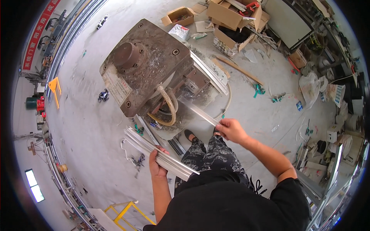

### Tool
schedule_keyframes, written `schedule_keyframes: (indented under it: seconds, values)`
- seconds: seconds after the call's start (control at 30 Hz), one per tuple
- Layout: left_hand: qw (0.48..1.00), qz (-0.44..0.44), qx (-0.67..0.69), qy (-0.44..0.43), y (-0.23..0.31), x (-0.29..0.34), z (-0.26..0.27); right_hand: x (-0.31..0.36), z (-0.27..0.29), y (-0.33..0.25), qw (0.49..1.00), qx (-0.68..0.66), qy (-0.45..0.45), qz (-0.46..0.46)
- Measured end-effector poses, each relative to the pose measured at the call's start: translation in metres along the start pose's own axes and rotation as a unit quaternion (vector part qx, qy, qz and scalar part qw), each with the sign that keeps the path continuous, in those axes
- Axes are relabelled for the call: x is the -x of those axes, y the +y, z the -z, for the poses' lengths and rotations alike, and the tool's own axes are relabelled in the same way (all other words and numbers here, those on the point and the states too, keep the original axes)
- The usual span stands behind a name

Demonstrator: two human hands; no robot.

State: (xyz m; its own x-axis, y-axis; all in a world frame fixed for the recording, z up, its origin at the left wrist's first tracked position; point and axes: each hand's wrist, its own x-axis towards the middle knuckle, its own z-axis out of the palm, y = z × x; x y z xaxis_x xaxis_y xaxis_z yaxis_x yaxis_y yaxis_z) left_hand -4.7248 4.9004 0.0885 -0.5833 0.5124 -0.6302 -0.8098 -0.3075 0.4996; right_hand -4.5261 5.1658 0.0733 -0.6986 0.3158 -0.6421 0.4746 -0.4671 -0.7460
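Observation:
My left hand [157,164] is closed round a bundle of white metal profiles [173,164], held slantwise in front of my legs. In my right hand [230,130] is one thin, pale profile strip [200,112], pinched near its near end. The strip's far end reaches up to the opening in the side of a heavy, grimy press machine [154,50]; whether it touches anything inside I cannot tell. A round cap [126,55] tops the machine, and a yellowish hose [169,107] loops out beside the strip.
Open cardboard boxes [230,14] stand beyond the machine, with a wooden strip [241,70] on the floor. Long profiles [71,34] lie along the left wall. A yellow metal frame [124,215] is at lower left. Plastic bags [309,86] and scraps crowd the right side.

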Motion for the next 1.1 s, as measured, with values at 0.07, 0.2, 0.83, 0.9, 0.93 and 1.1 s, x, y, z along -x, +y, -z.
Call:
schedule_keyframes:
  seconds: [0.07,0.2,0.83,0.9,0.93,1.1]
  values:
    - [1.000,0.000,-0.011,-0.002,-0.004,0.002,-0.001,0.000,-0.018,0.012,0.995,0.035,0.074,0.059]
    - [0.999,0.016,0.019,0.027,-0.013,0.004,-0.007,-0.020,-0.053,0.016,0.990,-0.028,0.107,0.084]
    - [0.999,0.012,0.041,0.019,0.056,-0.036,0.015,-0.021,-0.045,0.010,0.995,-0.060,0.080,-0.015]
    - [0.997,0.010,0.069,0.015,0.074,-0.050,0.021,-0.020,-0.045,0.006,0.993,-0.083,0.084,-0.028]
    - [0.997,0.008,0.072,0.011,0.083,-0.054,0.024,-0.019,-0.046,0.003,0.993,-0.080,0.085,-0.025]
    - [0.999,-0.003,0.042,-0.023,0.113,-0.075,0.029,-0.019,-0.046,0.007,0.994,-0.055,0.091,-0.027]
